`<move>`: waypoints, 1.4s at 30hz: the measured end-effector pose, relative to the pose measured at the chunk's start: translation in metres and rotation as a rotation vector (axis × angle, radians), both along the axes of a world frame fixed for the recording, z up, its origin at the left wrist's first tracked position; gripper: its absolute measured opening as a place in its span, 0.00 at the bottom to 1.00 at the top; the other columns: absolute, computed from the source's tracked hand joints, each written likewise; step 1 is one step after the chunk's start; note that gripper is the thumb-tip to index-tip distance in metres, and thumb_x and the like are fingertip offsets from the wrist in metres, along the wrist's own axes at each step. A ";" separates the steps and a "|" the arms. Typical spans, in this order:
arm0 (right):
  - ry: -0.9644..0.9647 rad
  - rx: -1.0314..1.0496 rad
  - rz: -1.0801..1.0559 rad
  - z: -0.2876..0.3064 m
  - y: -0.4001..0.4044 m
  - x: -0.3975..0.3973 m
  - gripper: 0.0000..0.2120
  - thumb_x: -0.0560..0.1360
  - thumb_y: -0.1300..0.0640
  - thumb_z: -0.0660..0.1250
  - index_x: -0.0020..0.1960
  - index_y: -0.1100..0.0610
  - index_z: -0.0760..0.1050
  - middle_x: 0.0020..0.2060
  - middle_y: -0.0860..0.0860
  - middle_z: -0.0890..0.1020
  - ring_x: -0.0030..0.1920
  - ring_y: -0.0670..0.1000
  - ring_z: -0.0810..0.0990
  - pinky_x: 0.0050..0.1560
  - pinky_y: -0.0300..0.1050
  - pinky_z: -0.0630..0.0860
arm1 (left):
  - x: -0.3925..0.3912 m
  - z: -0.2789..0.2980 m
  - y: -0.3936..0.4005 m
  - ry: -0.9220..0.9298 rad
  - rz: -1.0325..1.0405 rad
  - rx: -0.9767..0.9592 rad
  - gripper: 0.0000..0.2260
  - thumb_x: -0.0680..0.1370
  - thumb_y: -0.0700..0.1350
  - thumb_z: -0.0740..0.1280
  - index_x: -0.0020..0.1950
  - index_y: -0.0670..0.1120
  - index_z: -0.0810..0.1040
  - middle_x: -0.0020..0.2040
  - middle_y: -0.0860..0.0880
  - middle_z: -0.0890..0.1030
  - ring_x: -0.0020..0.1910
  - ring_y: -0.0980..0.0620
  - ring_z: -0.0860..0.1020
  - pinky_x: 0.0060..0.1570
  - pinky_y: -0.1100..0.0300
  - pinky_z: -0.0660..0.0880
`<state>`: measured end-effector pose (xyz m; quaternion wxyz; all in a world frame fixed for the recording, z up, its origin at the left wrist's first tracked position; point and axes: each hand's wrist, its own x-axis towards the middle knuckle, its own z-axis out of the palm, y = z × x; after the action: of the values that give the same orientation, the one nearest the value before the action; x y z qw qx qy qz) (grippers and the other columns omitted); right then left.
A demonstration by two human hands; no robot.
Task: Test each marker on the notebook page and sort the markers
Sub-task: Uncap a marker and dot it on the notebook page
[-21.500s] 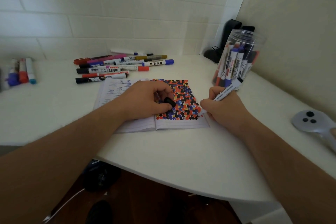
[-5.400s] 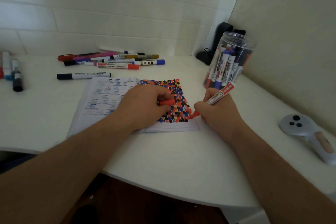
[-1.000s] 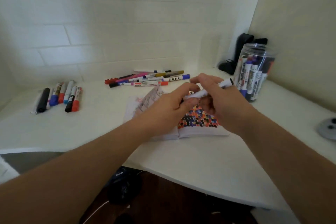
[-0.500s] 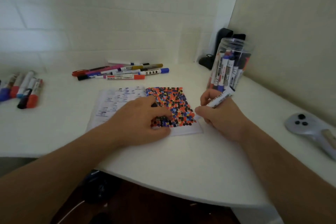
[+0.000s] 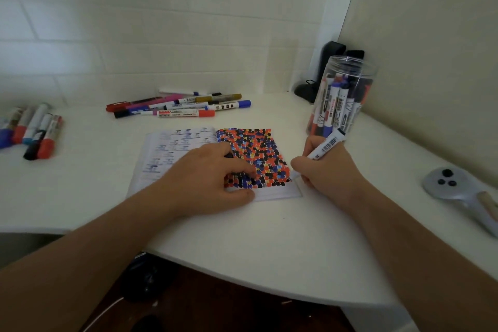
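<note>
White tiled walls meet in a corner behind a pale curved desk, and at the middle of the frame an open notebook lies flat on it. Its right-hand page is almost filled with small red, blue, black and yellow test marks; only a blank strip remains along the page's lower edge.

At centre right, the right hand grips a white marker in a writing hold, fingers curled round the barrel. The marker's long axis slants from its dark capped end at upper right, near the clear jar, down to the lower left, where the tip meets the page's lower right corner beside the last row of marks. The tip itself is too blurred to read its colour. I judge the coming stroke turns on that slant: the blank strip lies just below and to the left of the tip, so only a short pull toward the frame's lower left is needed.

The left hand lies across the notebook's middle, pressing the pages down; a small dark thing, likely the cap, peeps out between its fingers, so this hand seems to hold it, though the grip is mostly hidden.

Tested markers lie in two groups: a row at upper centre and a cluster at the left edge. More stand in the jar at upper right.
</note>
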<state>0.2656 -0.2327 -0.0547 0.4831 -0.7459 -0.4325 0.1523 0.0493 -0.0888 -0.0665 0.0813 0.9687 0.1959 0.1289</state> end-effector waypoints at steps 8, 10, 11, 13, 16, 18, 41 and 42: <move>-0.125 -0.060 -0.013 -0.004 0.003 0.002 0.13 0.70 0.60 0.74 0.36 0.61 0.70 0.28 0.57 0.77 0.28 0.48 0.71 0.29 0.43 0.72 | 0.001 -0.001 0.000 0.000 0.000 -0.005 0.27 0.71 0.75 0.53 0.66 0.69 0.74 0.50 0.57 0.71 0.52 0.57 0.71 0.51 0.57 0.72; -0.137 -0.057 -0.021 -0.005 0.005 0.003 0.14 0.69 0.61 0.74 0.35 0.57 0.68 0.28 0.54 0.74 0.29 0.48 0.70 0.30 0.42 0.71 | 0.000 -0.001 0.001 -0.002 -0.001 -0.003 0.27 0.71 0.75 0.53 0.66 0.69 0.74 0.49 0.58 0.70 0.51 0.57 0.71 0.50 0.58 0.72; -0.129 -0.051 -0.024 -0.005 0.005 0.004 0.14 0.70 0.61 0.73 0.35 0.57 0.68 0.28 0.53 0.73 0.29 0.47 0.70 0.30 0.41 0.70 | 0.000 -0.001 0.001 -0.005 -0.001 -0.002 0.27 0.71 0.75 0.53 0.66 0.69 0.74 0.49 0.58 0.70 0.50 0.57 0.71 0.49 0.58 0.72; -0.082 -0.029 -0.019 -0.003 0.004 0.004 0.13 0.70 0.62 0.73 0.35 0.57 0.68 0.27 0.51 0.75 0.27 0.46 0.72 0.30 0.40 0.71 | 0.000 -0.001 0.001 -0.010 -0.001 -0.003 0.27 0.71 0.75 0.54 0.66 0.69 0.74 0.49 0.58 0.70 0.50 0.57 0.71 0.50 0.58 0.72; -0.043 -0.013 0.003 -0.003 0.003 0.004 0.12 0.71 0.63 0.73 0.35 0.59 0.69 0.26 0.52 0.77 0.26 0.48 0.73 0.28 0.40 0.72 | 0.000 -0.001 0.001 -0.011 -0.003 -0.006 0.27 0.72 0.75 0.54 0.66 0.69 0.74 0.49 0.58 0.71 0.50 0.57 0.71 0.51 0.56 0.73; -0.078 -0.035 0.012 -0.004 0.003 0.003 0.13 0.70 0.62 0.74 0.36 0.61 0.70 0.26 0.53 0.77 0.26 0.48 0.73 0.28 0.40 0.72 | -0.001 -0.002 0.002 -0.012 -0.004 -0.003 0.27 0.72 0.75 0.54 0.66 0.69 0.74 0.50 0.57 0.71 0.51 0.57 0.72 0.51 0.56 0.74; -0.078 -0.018 -0.003 -0.005 0.004 0.003 0.14 0.70 0.63 0.73 0.35 0.57 0.67 0.24 0.46 0.73 0.28 0.45 0.69 0.29 0.39 0.69 | -0.001 0.001 0.000 -0.001 -0.006 -0.019 0.26 0.71 0.75 0.55 0.65 0.69 0.75 0.49 0.58 0.71 0.51 0.57 0.71 0.50 0.57 0.72; -0.069 -0.008 -0.015 -0.006 0.004 0.004 0.14 0.71 0.62 0.72 0.35 0.57 0.67 0.23 0.45 0.72 0.27 0.45 0.69 0.29 0.39 0.70 | -0.001 0.001 0.000 -0.003 -0.007 -0.020 0.26 0.71 0.75 0.55 0.65 0.69 0.75 0.49 0.58 0.71 0.51 0.57 0.71 0.50 0.56 0.73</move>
<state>0.2696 -0.2291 -0.0603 0.4660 -0.7558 -0.4429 0.1246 0.0484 -0.0890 -0.0660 0.0916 0.9683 0.1938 0.1281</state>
